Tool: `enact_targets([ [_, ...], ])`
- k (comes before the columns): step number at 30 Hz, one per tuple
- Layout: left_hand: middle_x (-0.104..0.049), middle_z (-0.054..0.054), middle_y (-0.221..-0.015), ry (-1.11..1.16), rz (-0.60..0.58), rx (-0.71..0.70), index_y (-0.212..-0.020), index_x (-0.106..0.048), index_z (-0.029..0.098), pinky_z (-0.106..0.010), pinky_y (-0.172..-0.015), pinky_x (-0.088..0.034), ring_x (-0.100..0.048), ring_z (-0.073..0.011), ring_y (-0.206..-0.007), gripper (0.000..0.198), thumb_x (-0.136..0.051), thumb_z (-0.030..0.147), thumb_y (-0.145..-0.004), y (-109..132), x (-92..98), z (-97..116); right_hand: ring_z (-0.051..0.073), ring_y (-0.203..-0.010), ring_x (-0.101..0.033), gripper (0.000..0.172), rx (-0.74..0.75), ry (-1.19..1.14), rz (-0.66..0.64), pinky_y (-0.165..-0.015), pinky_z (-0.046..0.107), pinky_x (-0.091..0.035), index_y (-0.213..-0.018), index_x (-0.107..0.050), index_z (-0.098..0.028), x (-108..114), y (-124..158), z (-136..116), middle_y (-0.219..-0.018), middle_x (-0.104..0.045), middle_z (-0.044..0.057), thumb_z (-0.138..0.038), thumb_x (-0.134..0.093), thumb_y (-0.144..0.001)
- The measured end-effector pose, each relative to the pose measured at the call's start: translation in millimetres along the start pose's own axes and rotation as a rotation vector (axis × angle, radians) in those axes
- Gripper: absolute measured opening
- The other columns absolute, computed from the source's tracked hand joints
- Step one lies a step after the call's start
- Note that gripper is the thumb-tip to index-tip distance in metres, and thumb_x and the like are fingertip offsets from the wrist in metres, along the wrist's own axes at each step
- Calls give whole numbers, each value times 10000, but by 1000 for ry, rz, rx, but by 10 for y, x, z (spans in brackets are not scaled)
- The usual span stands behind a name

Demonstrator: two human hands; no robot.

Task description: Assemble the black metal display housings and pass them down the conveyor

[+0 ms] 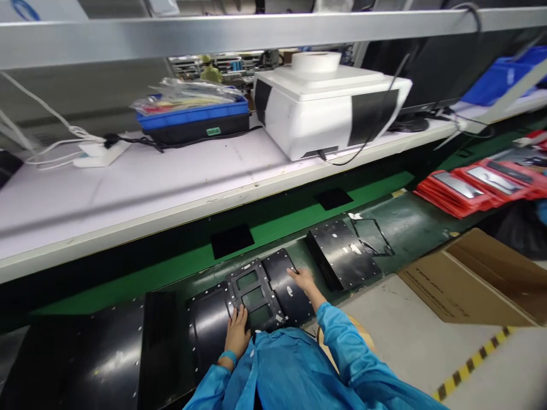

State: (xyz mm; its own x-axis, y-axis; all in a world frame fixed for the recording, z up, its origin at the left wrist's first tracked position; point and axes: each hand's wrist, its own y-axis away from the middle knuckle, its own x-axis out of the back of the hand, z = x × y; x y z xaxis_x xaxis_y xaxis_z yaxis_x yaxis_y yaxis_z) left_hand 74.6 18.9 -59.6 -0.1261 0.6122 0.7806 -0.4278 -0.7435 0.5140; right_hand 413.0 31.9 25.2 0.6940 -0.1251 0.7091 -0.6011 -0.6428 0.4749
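The black frame (255,296) with three window openings lies flat on the dark green desk (410,225), set over the seam between two glossy black panels, and it appears already laid in place rather than being carried. Its near edge is pressed by the left hand (237,335), which is laid flat with fingers stretched out and nothing closed in it. The right hand (302,279) is spread open on the panel (287,291) just right of the frame, fingertips touching its surface, nothing gripped. No fasteners or tools can be seen at the frame, so whether it has been fixed down cannot be told. It is judged to be merely seated, with any securing not yet done. Left of the frame, another glossy panel (209,327) and a wider black sheet (102,353) are lined up. Right of the frame a stack of black plates (342,256) is set, and beyond it a thin wire-like bezel (372,236). Behind the frame, two black pads (233,240) are spaced along a bright green strip (294,219). Above and behind it a white shelf (171,176) carries a blue tray (192,118) of bagged parts and a white machine (329,117). Far right of the frame, red trays (470,191) and a cardboard box (482,279) are kept well apart from it — nothing is seen standing between the hands and the frame.
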Motion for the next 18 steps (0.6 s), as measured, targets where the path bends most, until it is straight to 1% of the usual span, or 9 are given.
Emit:
enact_targets([
  [2,-180,-79,-1817,-17,31,3,-1689,-360,173,-515,-1377,-201,-92,-313,-1688,824,-488,128,-875,-15,-87,-50,269,-894,-747,364,35,19,11,-755,305,-486,-846,-731,-206,78,91,-93,-850,-767,73,-556,-716,-943],
  [3,-195,-77,-1813,-26,42,-1,-1681,-377,185,-520,-1377,-203,-99,-309,-1687,813,-484,122,-878,-24,-127,-70,273,-894,-740,367,70,48,45,-757,311,-476,-826,-719,-210,143,134,-135,-855,-762,78,-561,-733,-930],
  [6,-212,-72,-1805,-67,40,-15,-1658,-423,192,-541,-1382,-175,-89,-309,-1687,795,-481,99,-871,-32,-203,-82,262,-878,-716,373,211,159,218,-746,317,-450,-816,-688,-213,511,227,-194,-908,-753,94,-563,-713,-940],
  [8,-209,-75,-1805,-89,31,-15,-1652,-435,172,-541,-1386,-155,-77,-312,-1688,784,-469,86,-873,-18,-210,-56,237,-799,-686,404,262,187,296,-707,312,-433,-783,-667,-215,928,216,-153,-841,-728,77,-579,-679,-956],
  [10,-209,-81,-1804,-87,29,-11,-1650,-438,153,-539,-1388,-150,-77,-312,-1688,777,-456,77,-876,0,-197,-22,220,-709,-643,470,274,162,310,-666,307,-424,-758,-662,-215,1447,114,-46,-707,-671,45,-640,-646,-957],
  [12,-224,-83,-1801,-59,46,-12,-1644,-448,154,-543,-1387,-158,-88,-311,-1688,775,-455,75,-873,9,-180,4,218,-674,-622,554,278,71,305,-646,302,-442,-759,-682,-202,1989,-71,104,-634,-630,29,-724,-625,-935],
  [14,-252,-79,-1796,-26,70,-8,-1635,-463,167,-550,-1384,-171,-94,-310,-1687,776,-466,82,-864,6,-175,14,229,-720,-654,612,279,-108,297,-670,298,-489,-798,-722,-168,2465,-295,275,-669,-674,50,-770,-663,-891],
  [16,-273,-71,-1793,-5,81,-1,-1628,-476,174,-550,-1384,-171,-98,-308,-1687,778,-475,92,-854,-8,-186,8,246,-739,-693,626,225,-336,203,-681,318,-532,-849,-757,-132,2816,-512,453,-737,-733,106,-756,-706,-876],
  [18,-284,-62,-1790,11,84,3,-1624,-486,181,-551,-1386,-164,-117,-307,-1686,783,-483,101,-845,-29,-209,-4,266,-702,-716,605,129,-529,80,-661,360,-557,-888,-780,-100,3030,-698,630,-776,-764,177,-704,-731,-891],
])
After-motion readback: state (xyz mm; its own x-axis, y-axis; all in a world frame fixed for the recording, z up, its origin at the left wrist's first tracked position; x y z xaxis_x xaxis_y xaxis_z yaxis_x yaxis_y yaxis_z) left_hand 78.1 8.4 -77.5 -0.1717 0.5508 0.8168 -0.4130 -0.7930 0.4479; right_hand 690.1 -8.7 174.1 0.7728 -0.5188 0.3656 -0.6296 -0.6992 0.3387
